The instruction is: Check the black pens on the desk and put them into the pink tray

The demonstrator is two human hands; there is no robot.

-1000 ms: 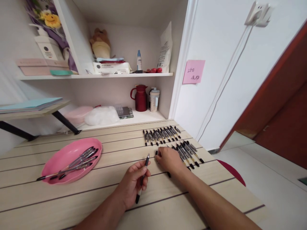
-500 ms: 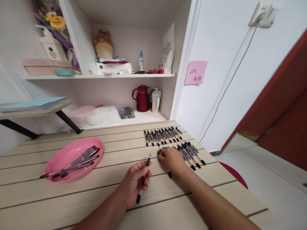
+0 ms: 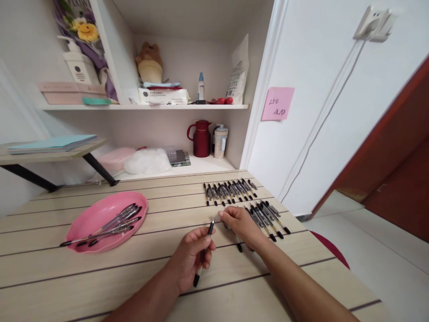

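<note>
My left hand (image 3: pixel 196 255) is closed around a gel pen (image 3: pixel 211 229), its metal tip pointing up and away and its black end below my palm. My right hand (image 3: pixel 239 223) hovers just right of that tip, thumb and forefinger stretched towards it with a small gap and nothing visible in them. Beneath and beside the right hand lies a front row of pens (image 3: pixel 267 218), partly hidden by it. Farther back is another row of pens (image 3: pixel 229 192), set side by side. Several loose pens (image 3: pixel 115 221) rest in a pink oval tray (image 3: pixel 89 218) at left.
Along the table's back edge stands a white shelf unit (image 3: pixel 147 107). It holds a dark red jug (image 3: pixel 201 139), a pale cup (image 3: pixel 220 142) and a white plastic bag (image 3: pixel 147 162). A small raised stand (image 3: pixel 83 150) is at back left. The wooden table (image 3: pixel 157 277) ends at the right.
My right hand has lifted off the front row of pens and shifted towards the tip of the pen in my left hand. The left hand keeps its hold. The view has shifted slightly.
</note>
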